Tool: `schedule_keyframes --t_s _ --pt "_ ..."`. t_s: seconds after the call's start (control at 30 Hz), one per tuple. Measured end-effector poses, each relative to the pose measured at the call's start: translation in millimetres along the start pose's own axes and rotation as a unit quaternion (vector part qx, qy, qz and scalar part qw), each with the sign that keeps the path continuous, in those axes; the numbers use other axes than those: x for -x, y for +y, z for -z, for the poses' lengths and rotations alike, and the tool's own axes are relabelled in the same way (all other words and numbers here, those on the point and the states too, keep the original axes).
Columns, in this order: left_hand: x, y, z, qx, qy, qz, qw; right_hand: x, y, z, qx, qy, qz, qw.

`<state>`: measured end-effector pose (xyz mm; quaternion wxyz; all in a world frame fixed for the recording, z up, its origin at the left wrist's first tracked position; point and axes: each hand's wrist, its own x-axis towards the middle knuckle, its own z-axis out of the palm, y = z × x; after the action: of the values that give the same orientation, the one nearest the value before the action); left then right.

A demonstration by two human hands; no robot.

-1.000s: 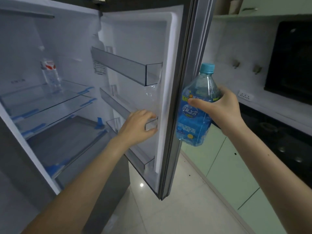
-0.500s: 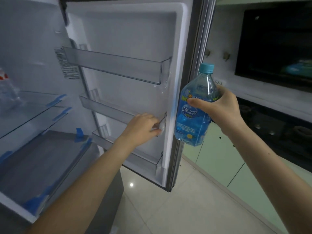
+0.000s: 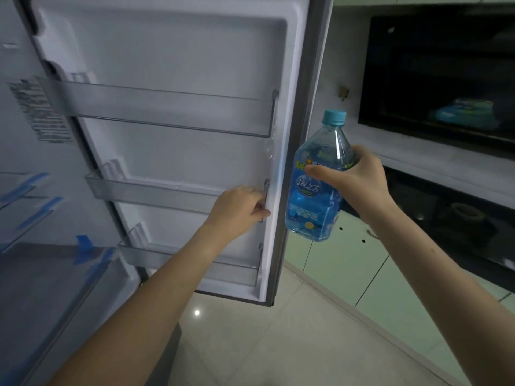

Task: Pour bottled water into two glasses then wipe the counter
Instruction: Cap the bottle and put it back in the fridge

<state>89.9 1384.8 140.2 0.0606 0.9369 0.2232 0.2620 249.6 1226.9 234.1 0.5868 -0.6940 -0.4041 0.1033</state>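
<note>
My right hand (image 3: 359, 181) grips a clear water bottle (image 3: 315, 201) with a blue label and a light blue cap, held upright just right of the open fridge door's edge. My left hand (image 3: 239, 210) grips the right end of the middle door shelf (image 3: 156, 190) on the inside of the fridge door (image 3: 172, 65), fingers curled over its rim. No glasses or counter cloth show in the head view.
The fridge interior (image 3: 41, 274) with glass shelves and blue tape fills the left. A dark oven (image 3: 446, 79) sits in the wall at right, a black hob (image 3: 459, 218) and pale green cabinet fronts (image 3: 348, 263) below it. Light floor tiles (image 3: 278, 344) lie underneath.
The fridge door has swung further round, so its inside faces me more squarely. The view has turned right and the small bottle inside the fridge has left the frame. Both hands keep their holds.
</note>
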Motion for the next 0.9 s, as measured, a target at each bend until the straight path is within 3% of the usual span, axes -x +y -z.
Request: schedule_keyframes --t_s 0.53,0.9 --pt "-121.5 -26.1 -63.4 -0.032 0.041 0.126 0.991 -163.2 54.9 2.8 -0.050 -0.102 0.062 0.992" --pt "-174.7 -48.9 -86.8 -0.080 0.062 0.177 0.979 -220.4 73.1 -14.3 -0.070 -0.149 0.081 0.983"
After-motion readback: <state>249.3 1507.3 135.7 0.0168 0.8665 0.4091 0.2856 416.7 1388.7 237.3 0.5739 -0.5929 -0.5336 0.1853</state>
